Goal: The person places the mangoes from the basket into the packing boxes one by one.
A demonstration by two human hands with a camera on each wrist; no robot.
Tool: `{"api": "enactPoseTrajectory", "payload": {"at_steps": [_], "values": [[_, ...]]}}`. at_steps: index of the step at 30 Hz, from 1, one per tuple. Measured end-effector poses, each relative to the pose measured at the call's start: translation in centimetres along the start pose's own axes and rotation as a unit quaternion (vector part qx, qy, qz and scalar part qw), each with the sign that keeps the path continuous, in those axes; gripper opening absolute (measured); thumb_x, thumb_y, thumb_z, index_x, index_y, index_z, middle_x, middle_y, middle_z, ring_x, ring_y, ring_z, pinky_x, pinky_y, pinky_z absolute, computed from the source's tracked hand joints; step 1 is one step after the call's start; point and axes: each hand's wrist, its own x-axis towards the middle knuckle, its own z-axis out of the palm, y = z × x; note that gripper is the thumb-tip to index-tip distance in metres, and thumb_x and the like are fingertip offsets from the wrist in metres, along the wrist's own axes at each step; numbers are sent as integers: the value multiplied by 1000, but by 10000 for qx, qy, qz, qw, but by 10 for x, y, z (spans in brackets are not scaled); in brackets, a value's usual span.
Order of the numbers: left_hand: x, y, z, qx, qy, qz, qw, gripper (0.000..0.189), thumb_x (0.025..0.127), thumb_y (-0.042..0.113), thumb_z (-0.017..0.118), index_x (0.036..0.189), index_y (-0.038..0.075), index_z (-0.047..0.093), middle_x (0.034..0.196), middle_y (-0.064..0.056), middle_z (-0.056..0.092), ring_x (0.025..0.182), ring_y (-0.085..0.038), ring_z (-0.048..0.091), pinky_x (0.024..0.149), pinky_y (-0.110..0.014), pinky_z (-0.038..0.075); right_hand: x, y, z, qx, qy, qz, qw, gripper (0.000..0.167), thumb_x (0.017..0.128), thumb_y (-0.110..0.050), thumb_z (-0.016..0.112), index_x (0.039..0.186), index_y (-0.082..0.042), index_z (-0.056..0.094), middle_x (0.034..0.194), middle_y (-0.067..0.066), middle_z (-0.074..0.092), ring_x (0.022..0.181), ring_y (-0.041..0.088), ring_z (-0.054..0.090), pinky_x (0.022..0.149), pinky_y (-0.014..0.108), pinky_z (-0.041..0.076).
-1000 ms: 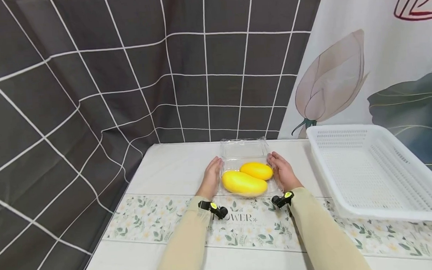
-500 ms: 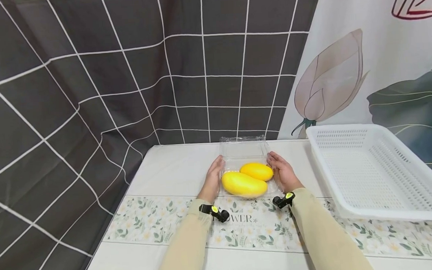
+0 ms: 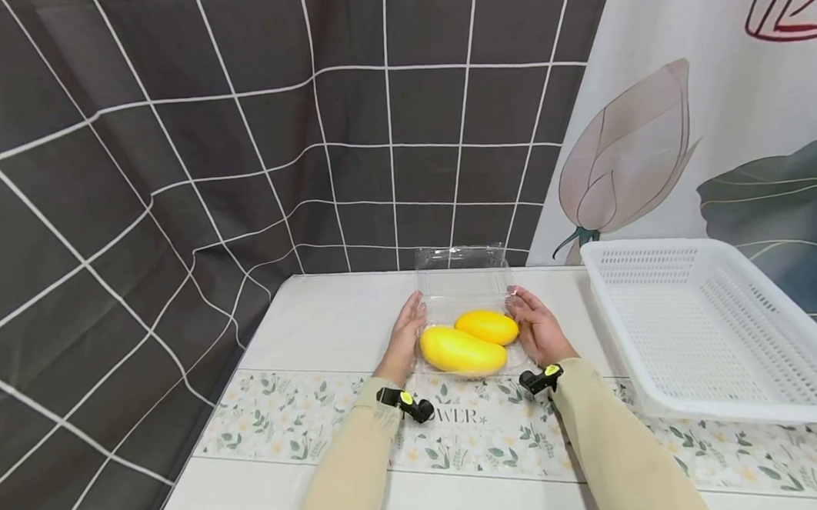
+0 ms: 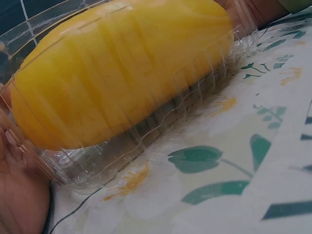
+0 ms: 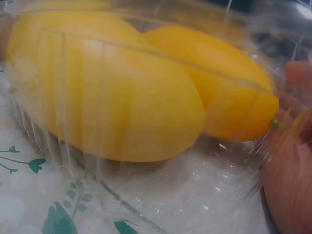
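Note:
Two smooth yellow mangoes lie in a clear plastic clamshell box on the table; in the head view the larger mango (image 3: pixel 462 351) is nearer and the smaller mango (image 3: pixel 487 327) behind it. The box's lid (image 3: pixel 460 258) stands raised at the far side. My left hand (image 3: pixel 402 336) grips the left side of the clear plastic box (image 4: pixel 87 168), fingers toward the back corner. On the right side my right hand (image 3: pixel 539 327) holds the box the same way, its fingers bent at the wall. A small green stem nub (image 5: pixel 275 123) shows on the smaller mango.
A white perforated plastic basket (image 3: pixel 724 331) stands to the right on the table. The white tablecloth (image 3: pixel 336 320) has a band of printed flowers. A dark curtain (image 3: pixel 421 108) with white grid lines hangs behind and left, a floral curtain (image 3: pixel 625 151) behind the basket.
The clear lid has risen at the far side, its top edge now higher against the dark curtain. Both hands stay at the box's sides with only slight shifts; the mangoes keep their places in it.

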Motion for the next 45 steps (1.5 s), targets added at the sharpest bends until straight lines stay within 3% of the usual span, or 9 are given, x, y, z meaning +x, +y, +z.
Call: {"api": "enactPoseTrajectory", "payload": {"at_steps": [5,12,18,22,26,31,33,37,45], "values": [[3,0,-2,-82,-103,149,9998,63,104,3,36,163,17,20,168,-3,21,153,-24,22,126,-41,15,1,-1,2,-9,-77,-142,9999,56,106,7,34,158,-5,19,168,9,15,149,17,25,122,26,25],[5,-1,-3,-225,-137,237,9994,70,101,-5,35,164,16,14,167,-4,23,153,-26,22,126,-41,15,3,1,8,-843,-42,-444,9954,52,105,8,33,155,0,23,161,12,28,129,9,43,103,20,43],[11,0,-1,-262,-74,203,9994,73,99,-10,35,164,16,15,167,-5,23,153,-27,24,125,-41,19,8,-4,9,-1180,-150,-560,9913,53,103,12,32,154,3,21,165,17,22,128,13,41,93,17,45],[16,3,-1,-42,-95,125,9999,73,101,-9,36,164,20,14,168,-5,22,152,-27,26,125,-40,22,11,-9,9,-1466,-158,-503,9878,61,100,14,33,157,3,15,167,18,19,141,24,31,98,19,44],[21,8,-2,411,-182,-63,9990,71,104,-1,38,164,27,12,167,0,23,152,-24,27,125,-43,20,14,-17,10,-2065,-218,-394,9774,66,101,12,33,161,-1,8,168,15,17,151,31,18,106,26,39],[33,16,-6,947,-351,-208,9947,68,107,9,40,165,25,7,168,-2,22,152,-26,26,126,-46,17,23,-25,12,-2760,-267,-337,9602,65,103,5,35,161,-2,6,168,17,16,152,33,18,102,26,38],[37,18,-8,1053,-426,-228,9933,68,108,11,40,165,25,6,169,-3,20,153,-27,24,126,-46,17,25,-27,14,-2843,-280,-322,9578,65,104,3,36,161,-1,5,167,19,16,153,34,17,110,32,36],[43,27,-8,1178,-493,-272,9914,69,107,11,39,164,26,4,170,-4,12,154,-26,17,126,-43,15,30,-33,17,-3011,-282,-221,9529,66,106,-2,38,161,-1,2,167,21,12,154,35,13,125,47,19],[48,50,-6,1555,-464,-331,9862,67,107,28,41,164,28,6,171,0,7,156,-23,8,127,-45,7,37,-54,28,-3363,-237,-223,9412,69,106,-6,42,162,-5,2,169,17,5,156,30,3,127,47,10]]}}
